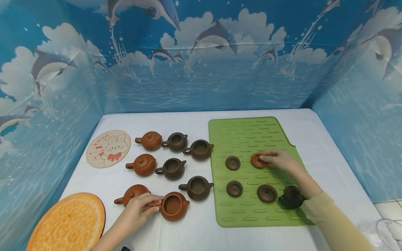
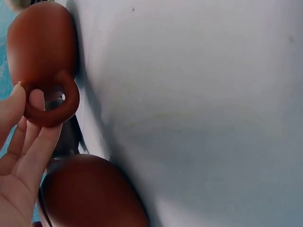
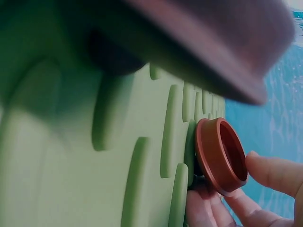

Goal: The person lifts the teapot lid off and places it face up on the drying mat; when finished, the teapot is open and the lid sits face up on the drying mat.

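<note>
My left hand pinches the handle of a lidless reddish-brown teapot low on the white cloth. In the left wrist view, thumb and fingers meet at the looped handle. My right hand holds a reddish-brown teapot lid by its edge over the green mat. The right wrist view shows this lid tilted, its hollow underside facing the thumb. Dark brown lids lie around it on the mat. A lidded orange-brown teapot sits just behind my left hand, partly hidden by it.
Dark brown lidless teapots stand left of the green mat. Two more lidded orange-brown teapots form a column at left. A round rabbit mat and an orange round mat lie farther left. Dolphin-print curtains enclose the table.
</note>
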`<state>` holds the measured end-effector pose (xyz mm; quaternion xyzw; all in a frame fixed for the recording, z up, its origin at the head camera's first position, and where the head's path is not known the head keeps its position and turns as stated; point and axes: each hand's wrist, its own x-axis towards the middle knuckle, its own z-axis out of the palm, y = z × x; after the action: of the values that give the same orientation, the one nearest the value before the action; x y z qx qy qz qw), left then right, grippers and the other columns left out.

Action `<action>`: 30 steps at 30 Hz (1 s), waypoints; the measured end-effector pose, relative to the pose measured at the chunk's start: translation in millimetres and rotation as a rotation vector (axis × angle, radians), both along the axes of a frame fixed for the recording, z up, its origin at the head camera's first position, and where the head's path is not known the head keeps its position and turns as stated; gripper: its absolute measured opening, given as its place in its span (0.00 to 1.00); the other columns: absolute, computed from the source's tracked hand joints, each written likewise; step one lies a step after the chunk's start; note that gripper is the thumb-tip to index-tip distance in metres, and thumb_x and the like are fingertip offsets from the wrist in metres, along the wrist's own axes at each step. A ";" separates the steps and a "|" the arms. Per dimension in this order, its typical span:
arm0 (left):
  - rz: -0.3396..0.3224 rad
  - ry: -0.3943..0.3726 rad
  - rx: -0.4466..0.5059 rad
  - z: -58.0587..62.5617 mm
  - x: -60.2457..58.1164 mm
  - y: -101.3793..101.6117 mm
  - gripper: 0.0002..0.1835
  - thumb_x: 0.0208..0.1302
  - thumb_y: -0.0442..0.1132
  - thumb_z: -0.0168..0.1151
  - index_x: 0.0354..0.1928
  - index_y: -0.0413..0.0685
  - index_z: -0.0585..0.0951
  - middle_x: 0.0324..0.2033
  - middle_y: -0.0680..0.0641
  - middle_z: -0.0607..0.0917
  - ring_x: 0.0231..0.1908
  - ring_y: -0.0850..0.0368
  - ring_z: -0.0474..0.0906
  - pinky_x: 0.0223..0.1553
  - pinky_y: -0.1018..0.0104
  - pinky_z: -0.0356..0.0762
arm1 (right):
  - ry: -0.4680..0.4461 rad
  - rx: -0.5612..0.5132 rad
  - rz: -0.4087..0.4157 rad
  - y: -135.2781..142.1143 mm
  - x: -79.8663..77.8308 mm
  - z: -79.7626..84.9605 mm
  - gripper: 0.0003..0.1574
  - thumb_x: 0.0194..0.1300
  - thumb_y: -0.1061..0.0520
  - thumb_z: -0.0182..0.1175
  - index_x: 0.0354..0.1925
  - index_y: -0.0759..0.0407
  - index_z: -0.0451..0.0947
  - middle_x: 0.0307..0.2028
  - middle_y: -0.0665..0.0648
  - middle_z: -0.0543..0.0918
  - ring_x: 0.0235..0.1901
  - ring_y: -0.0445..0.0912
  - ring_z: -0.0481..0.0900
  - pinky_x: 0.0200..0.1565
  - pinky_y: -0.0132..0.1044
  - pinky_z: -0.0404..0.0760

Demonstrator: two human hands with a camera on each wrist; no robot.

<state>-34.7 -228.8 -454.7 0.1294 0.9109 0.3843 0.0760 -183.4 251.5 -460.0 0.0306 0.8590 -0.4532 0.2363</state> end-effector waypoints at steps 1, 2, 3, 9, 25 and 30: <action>-0.002 -0.004 -0.002 0.4 0.0 -0.4 0.14 0.59 0.32 0.69 0.47 0.51 0.86 0.36 0.58 0.83 0.38 0.69 0.80 0.39 0.75 0.82 | 0.006 0.013 0.003 -0.7 0.1 0.6 0.40 0.73 0.42 0.54 0.69 0.70 0.64 0.63 0.73 0.72 0.60 0.65 0.75 0.59 0.53 0.76; -0.003 -0.010 -0.002 0.7 0.0 -0.8 0.14 0.59 0.32 0.69 0.47 0.51 0.86 0.37 0.58 0.83 0.39 0.69 0.80 0.39 0.76 0.82 | 0.012 0.023 0.005 -1.4 0.4 1.4 0.40 0.74 0.42 0.53 0.69 0.70 0.64 0.63 0.73 0.72 0.60 0.65 0.75 0.59 0.54 0.76; -0.005 -0.013 -0.004 1.2 0.3 -1.4 0.14 0.59 0.33 0.69 0.47 0.51 0.86 0.37 0.58 0.83 0.39 0.69 0.81 0.39 0.76 0.82 | 0.017 0.035 0.008 -1.9 0.7 2.2 0.40 0.74 0.42 0.53 0.68 0.70 0.64 0.62 0.73 0.73 0.59 0.64 0.75 0.59 0.54 0.76; -0.007 -0.005 -0.010 2.4 1.1 -2.4 0.14 0.59 0.33 0.69 0.47 0.52 0.86 0.37 0.58 0.83 0.40 0.67 0.81 0.41 0.75 0.82 | 0.012 0.075 0.009 -3.2 2.4 11.2 0.42 0.75 0.38 0.49 0.70 0.69 0.63 0.65 0.75 0.69 0.59 0.66 0.75 0.59 0.58 0.75; 0.015 0.010 -0.114 37.6 -9.7 -7.8 0.21 0.59 0.33 0.69 0.56 0.50 0.83 0.45 0.53 0.86 0.45 0.61 0.84 0.45 0.71 0.83 | 0.190 0.211 0.131 -47.8 -17.9 58.5 0.38 0.75 0.37 0.48 0.69 0.63 0.67 0.67 0.73 0.67 0.65 0.69 0.65 0.60 0.64 0.69; 0.045 0.137 -0.163 70.7 -33.4 -23.9 0.18 0.62 0.34 0.68 0.54 0.50 0.83 0.47 0.50 0.87 0.46 0.54 0.85 0.45 0.61 0.84 | 0.254 0.127 0.164 -94.1 -30.9 73.0 0.31 0.75 0.44 0.51 0.66 0.60 0.71 0.65 0.68 0.72 0.65 0.64 0.69 0.62 0.59 0.71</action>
<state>-68.2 -252.7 -384.1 0.1285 0.9449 0.3007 0.0152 -214.3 157.5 -387.0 -0.0825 0.9085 -0.3773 0.1594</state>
